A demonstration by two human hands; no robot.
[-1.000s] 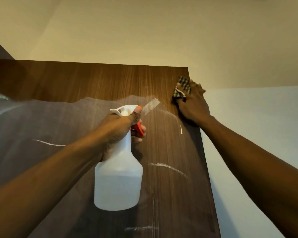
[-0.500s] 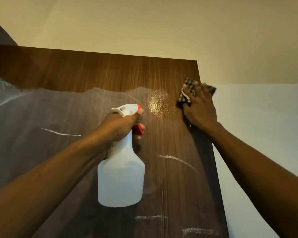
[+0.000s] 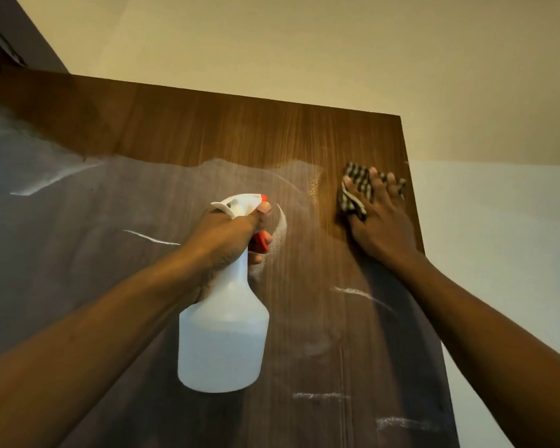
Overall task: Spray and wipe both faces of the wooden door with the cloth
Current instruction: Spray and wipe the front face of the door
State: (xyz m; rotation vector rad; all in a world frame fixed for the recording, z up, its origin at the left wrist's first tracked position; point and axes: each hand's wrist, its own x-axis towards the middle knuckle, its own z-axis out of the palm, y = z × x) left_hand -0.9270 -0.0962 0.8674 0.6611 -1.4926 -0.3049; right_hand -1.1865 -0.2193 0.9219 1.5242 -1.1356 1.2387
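Observation:
The brown wooden door fills the view, seen from below up to its top edge. My left hand grips the neck of a white spray bottle with a red trigger, nozzle aimed at the door face. Fine wet droplets glisten on the wood just right of the nozzle. My right hand presses a dark checked cloth flat against the door near its upper right edge, fingers spread over the cloth.
White streaks and a pale glare cover the lower part of the door face. The door's free right edge runs down beside a light wall. A cream ceiling is above, a dark frame at the far upper left.
The right hand with the cloth has slid down from the top right corner and a little inward. Fresh spray droplets appeared on the wood beside the nozzle. The view tilted.

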